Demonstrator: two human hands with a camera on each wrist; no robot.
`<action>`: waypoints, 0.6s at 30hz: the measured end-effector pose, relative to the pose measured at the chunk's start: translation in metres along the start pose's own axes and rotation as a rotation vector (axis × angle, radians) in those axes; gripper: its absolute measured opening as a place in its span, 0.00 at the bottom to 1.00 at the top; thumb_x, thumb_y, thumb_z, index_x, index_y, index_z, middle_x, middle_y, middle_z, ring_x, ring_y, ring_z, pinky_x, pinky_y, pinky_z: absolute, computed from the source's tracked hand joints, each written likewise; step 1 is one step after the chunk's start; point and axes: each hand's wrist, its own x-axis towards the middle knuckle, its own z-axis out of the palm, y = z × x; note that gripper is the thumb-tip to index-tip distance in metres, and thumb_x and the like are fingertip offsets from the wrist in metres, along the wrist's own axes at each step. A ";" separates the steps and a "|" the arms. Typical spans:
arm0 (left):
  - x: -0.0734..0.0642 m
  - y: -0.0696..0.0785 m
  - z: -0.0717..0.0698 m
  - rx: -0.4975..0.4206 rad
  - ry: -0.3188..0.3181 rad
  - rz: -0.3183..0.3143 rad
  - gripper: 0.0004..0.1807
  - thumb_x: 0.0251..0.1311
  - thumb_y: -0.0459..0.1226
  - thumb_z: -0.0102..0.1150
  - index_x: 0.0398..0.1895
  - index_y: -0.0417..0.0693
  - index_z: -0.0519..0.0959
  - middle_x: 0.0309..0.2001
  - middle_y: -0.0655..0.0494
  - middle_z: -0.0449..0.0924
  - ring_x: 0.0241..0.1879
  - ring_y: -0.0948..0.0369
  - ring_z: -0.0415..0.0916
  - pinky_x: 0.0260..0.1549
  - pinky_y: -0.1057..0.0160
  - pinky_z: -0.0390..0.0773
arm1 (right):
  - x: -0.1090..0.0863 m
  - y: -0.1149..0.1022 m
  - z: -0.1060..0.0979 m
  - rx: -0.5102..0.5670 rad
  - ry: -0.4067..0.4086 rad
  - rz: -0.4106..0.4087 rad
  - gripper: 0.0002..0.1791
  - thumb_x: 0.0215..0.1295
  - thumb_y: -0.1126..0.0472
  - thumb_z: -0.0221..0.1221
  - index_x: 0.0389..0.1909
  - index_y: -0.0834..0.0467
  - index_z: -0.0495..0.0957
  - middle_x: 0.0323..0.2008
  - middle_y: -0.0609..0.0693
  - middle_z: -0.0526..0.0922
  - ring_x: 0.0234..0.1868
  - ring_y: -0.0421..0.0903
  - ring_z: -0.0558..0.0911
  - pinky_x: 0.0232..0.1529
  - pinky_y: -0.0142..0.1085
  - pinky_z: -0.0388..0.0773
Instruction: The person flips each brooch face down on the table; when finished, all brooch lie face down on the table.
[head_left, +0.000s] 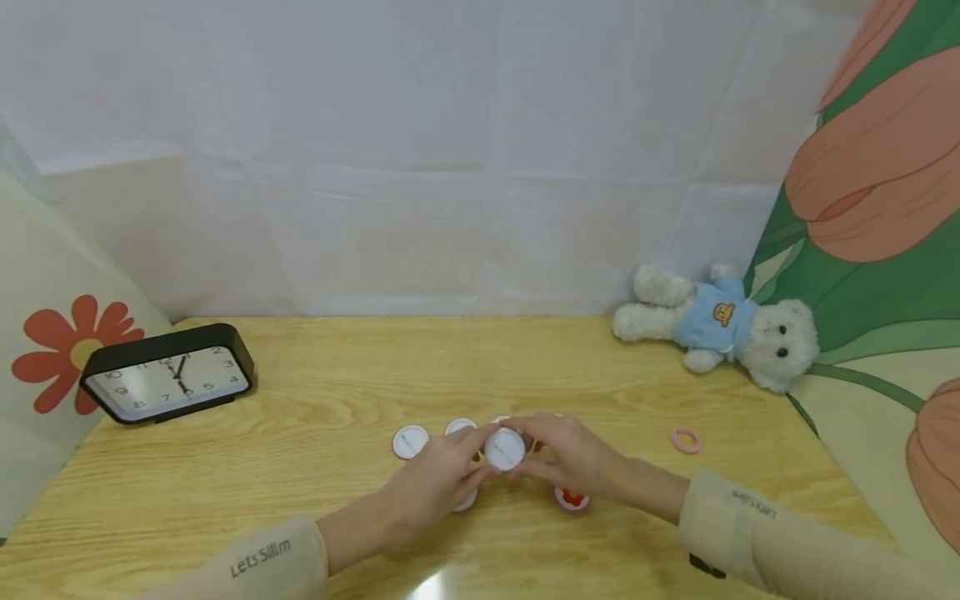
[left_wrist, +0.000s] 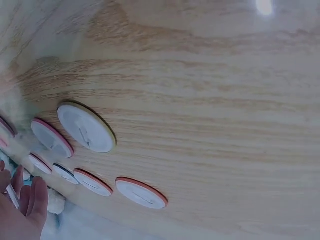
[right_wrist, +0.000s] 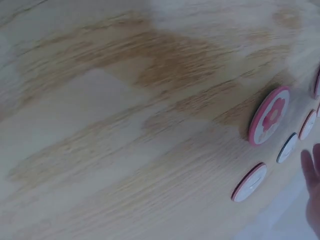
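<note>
Wooden table (head_left: pixel 315 400), white backdrop. White disc (head_left: pixel 504 448) is pinched above mid-table between left hand (head_left: pixel 435 483) and right hand (head_left: pixel 573 457), fingers curled on its edges. More discs (head_left: pixel 410 442) are laid around them.

The surface (head_left: pixel 315 392) is pale wood with a strong grain and a smooth, lightly glossy finish that throws back a glare spot near the front edge. The round discs (left_wrist: pixel 86 127) look like smooth matt plastic, white-faced with coloured rims. The clock (head_left: pixel 168 372) has a glossy black plastic case. The teddy bear (head_left: pixel 712 325) is fluffy plush in a soft cloth shirt. The ring (head_left: pixel 686 439) looks matt pink. The backdrop (head_left: pixel 420 167) is creased white sheeting.
</note>
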 end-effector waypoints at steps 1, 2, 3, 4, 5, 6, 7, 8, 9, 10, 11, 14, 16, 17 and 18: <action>-0.001 0.000 0.001 0.010 -0.008 0.003 0.26 0.59 0.33 0.66 0.60 0.34 0.72 0.36 0.52 0.80 0.30 0.64 0.78 0.29 0.74 0.79 | -0.001 0.000 0.000 -0.068 0.003 -0.030 0.30 0.50 0.59 0.74 0.54 0.65 0.77 0.39 0.51 0.83 0.37 0.40 0.82 0.39 0.28 0.81; -0.002 0.000 0.002 0.015 -0.019 0.000 0.26 0.59 0.33 0.66 0.60 0.34 0.72 0.36 0.52 0.81 0.31 0.63 0.79 0.29 0.74 0.80 | -0.001 0.000 0.000 -0.137 0.003 -0.051 0.30 0.50 0.56 0.74 0.52 0.64 0.78 0.39 0.50 0.83 0.38 0.40 0.82 0.40 0.27 0.81; -0.003 0.001 0.004 0.022 -0.034 -0.002 0.25 0.60 0.34 0.66 0.60 0.35 0.72 0.38 0.51 0.82 0.32 0.63 0.80 0.31 0.73 0.80 | -0.002 -0.001 0.000 -0.193 -0.006 -0.057 0.29 0.49 0.53 0.75 0.50 0.62 0.79 0.40 0.49 0.82 0.39 0.40 0.81 0.40 0.28 0.80; -0.004 0.001 0.005 0.027 -0.048 -0.004 0.25 0.60 0.34 0.66 0.59 0.35 0.72 0.39 0.51 0.82 0.33 0.62 0.80 0.32 0.71 0.81 | -0.002 -0.002 0.001 -0.239 -0.021 -0.063 0.28 0.49 0.50 0.74 0.49 0.60 0.80 0.39 0.48 0.81 0.40 0.40 0.80 0.40 0.28 0.80; -0.005 0.001 0.007 0.041 -0.061 -0.003 0.25 0.60 0.35 0.66 0.59 0.35 0.73 0.40 0.50 0.83 0.34 0.61 0.81 0.33 0.70 0.81 | -0.003 -0.003 0.002 -0.279 -0.045 -0.058 0.28 0.50 0.47 0.74 0.47 0.59 0.80 0.39 0.48 0.79 0.40 0.41 0.79 0.40 0.28 0.79; -0.006 0.002 0.008 0.050 -0.069 0.000 0.24 0.60 0.35 0.65 0.58 0.35 0.73 0.42 0.50 0.83 0.37 0.60 0.82 0.35 0.68 0.82 | -0.003 -0.004 0.002 -0.305 -0.073 -0.048 0.28 0.51 0.45 0.72 0.47 0.58 0.81 0.40 0.47 0.78 0.41 0.41 0.78 0.40 0.28 0.79; -0.007 0.003 0.009 0.057 -0.078 0.002 0.22 0.60 0.35 0.65 0.56 0.35 0.74 0.43 0.49 0.83 0.39 0.59 0.82 0.37 0.67 0.82 | -0.003 -0.005 0.004 -0.317 -0.102 -0.030 0.27 0.51 0.43 0.72 0.46 0.57 0.81 0.40 0.47 0.77 0.42 0.40 0.77 0.40 0.28 0.79; -0.007 0.003 0.010 0.059 -0.088 -0.003 0.21 0.60 0.36 0.65 0.55 0.36 0.75 0.43 0.50 0.83 0.40 0.59 0.82 0.38 0.65 0.82 | -0.003 -0.006 0.005 -0.324 -0.133 -0.002 0.27 0.52 0.42 0.70 0.46 0.56 0.81 0.40 0.46 0.77 0.42 0.40 0.76 0.40 0.28 0.78; -0.008 0.003 0.011 0.069 -0.096 -0.006 0.20 0.60 0.36 0.65 0.53 0.37 0.76 0.44 0.50 0.83 0.41 0.59 0.81 0.39 0.64 0.82 | -0.004 -0.006 0.006 -0.326 -0.159 0.024 0.26 0.53 0.41 0.69 0.46 0.56 0.81 0.40 0.46 0.77 0.42 0.40 0.75 0.40 0.28 0.77; -0.008 0.004 0.012 0.076 -0.104 -0.013 0.18 0.60 0.36 0.66 0.50 0.37 0.76 0.43 0.50 0.83 0.42 0.58 0.81 0.40 0.63 0.82 | -0.004 -0.007 0.008 -0.329 -0.181 0.045 0.26 0.53 0.40 0.69 0.45 0.55 0.81 0.40 0.45 0.76 0.42 0.39 0.74 0.39 0.27 0.76; -0.008 0.005 0.012 0.087 -0.114 -0.020 0.16 0.59 0.36 0.66 0.48 0.38 0.77 0.43 0.50 0.83 0.42 0.58 0.81 0.40 0.62 0.82 | -0.004 -0.007 0.009 -0.337 -0.200 0.061 0.26 0.54 0.39 0.68 0.45 0.55 0.82 0.39 0.44 0.76 0.40 0.38 0.74 0.39 0.26 0.75; -0.009 0.006 0.013 0.099 -0.137 -0.047 0.16 0.58 0.35 0.67 0.46 0.38 0.77 0.42 0.49 0.83 0.42 0.56 0.81 0.40 0.61 0.83 | -0.004 -0.007 0.013 -0.346 -0.224 0.080 0.27 0.53 0.38 0.69 0.45 0.54 0.83 0.36 0.43 0.74 0.37 0.37 0.71 0.35 0.25 0.71; -0.009 0.007 0.014 0.112 -0.144 -0.055 0.17 0.57 0.35 0.68 0.47 0.37 0.77 0.42 0.48 0.82 0.42 0.55 0.81 0.39 0.61 0.83 | -0.004 -0.008 0.014 -0.350 -0.230 0.078 0.28 0.52 0.38 0.69 0.45 0.54 0.83 0.34 0.43 0.71 0.35 0.37 0.69 0.33 0.24 0.69; -0.010 0.008 0.015 0.121 -0.142 -0.056 0.19 0.57 0.35 0.68 0.49 0.36 0.76 0.42 0.47 0.82 0.42 0.55 0.81 0.40 0.60 0.83 | -0.004 -0.008 0.014 -0.347 -0.233 0.080 0.28 0.52 0.38 0.69 0.46 0.55 0.83 0.34 0.42 0.70 0.35 0.37 0.69 0.32 0.23 0.68; -0.010 0.008 0.016 0.131 -0.135 -0.055 0.20 0.57 0.36 0.68 0.50 0.36 0.76 0.43 0.47 0.82 0.42 0.54 0.81 0.40 0.60 0.83 | -0.004 -0.009 0.015 -0.343 -0.236 0.082 0.29 0.52 0.38 0.69 0.47 0.55 0.83 0.34 0.42 0.70 0.35 0.37 0.68 0.32 0.23 0.68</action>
